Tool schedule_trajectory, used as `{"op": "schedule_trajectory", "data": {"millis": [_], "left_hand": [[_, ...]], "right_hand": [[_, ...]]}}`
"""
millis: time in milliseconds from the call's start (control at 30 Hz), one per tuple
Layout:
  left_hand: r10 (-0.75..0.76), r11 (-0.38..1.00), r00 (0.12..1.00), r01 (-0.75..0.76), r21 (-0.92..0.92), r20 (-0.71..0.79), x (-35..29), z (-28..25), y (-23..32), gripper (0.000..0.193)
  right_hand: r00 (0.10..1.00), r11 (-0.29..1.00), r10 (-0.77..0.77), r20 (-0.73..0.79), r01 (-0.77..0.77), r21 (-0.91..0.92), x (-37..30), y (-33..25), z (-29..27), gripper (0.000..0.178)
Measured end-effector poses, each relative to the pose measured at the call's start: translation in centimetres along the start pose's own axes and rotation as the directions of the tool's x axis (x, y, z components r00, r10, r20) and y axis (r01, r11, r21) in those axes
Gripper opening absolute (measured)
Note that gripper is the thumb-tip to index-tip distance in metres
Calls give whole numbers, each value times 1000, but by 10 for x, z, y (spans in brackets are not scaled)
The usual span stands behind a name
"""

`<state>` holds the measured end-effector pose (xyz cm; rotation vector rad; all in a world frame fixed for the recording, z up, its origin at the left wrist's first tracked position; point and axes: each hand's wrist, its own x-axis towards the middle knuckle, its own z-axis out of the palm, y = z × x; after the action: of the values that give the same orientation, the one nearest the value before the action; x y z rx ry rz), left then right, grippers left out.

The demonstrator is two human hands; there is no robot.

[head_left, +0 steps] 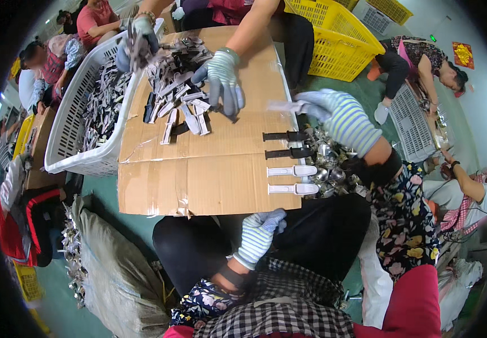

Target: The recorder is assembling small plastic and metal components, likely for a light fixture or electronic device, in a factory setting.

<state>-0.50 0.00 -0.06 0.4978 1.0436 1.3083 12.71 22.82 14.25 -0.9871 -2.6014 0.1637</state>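
My right hand [342, 118], in a striped glove with grey fingertips, holds a pale plastic handle-shaped piece [282, 106] over the right edge of the cardboard-topped table [215, 186]. The piece is slightly blurred. Below that hand, two black handle pieces [286, 152] and two white handle pieces [292, 188] lie in a row along this edge, ends pointing right. Just off the front edge, my left hand [256, 239], gloved likewise, is closed with its fingers curled together. What it may hold is hidden. Shiny metal parts [325, 163] are heaped beside the table, under my right forearm.
Across the table, a co-worker's gloved hands [224, 84] work at a pile of mixed handle pieces [179, 73]. A white basket [57, 152] full of pieces stands left. A yellow crate [339, 45] is at the back right, a sack [114, 265] at lower left. Other people sit around.
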Motion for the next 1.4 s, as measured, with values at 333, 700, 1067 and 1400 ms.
{"op": "schedule_trajectory", "data": {"millis": [333,700,1067,1400], "left_hand": [[26,993,998,-32,117,58,1,-1,2,14],[-32,991,999,30,129,16,1,0,4,14],[-20,994,999,17,109,33,1,-2,1,14],[-14,985,999,8,172,34,1,-5,-1,14]], "right_hand": [[797,447,533,285,-551,704,4,52,75,18],[781,416,548,299,-565,713,2,56,85,20],[789,434,539,296,-561,705,-1,62,96,21],[806,481,516,291,-554,679,1,63,97,20]]}}
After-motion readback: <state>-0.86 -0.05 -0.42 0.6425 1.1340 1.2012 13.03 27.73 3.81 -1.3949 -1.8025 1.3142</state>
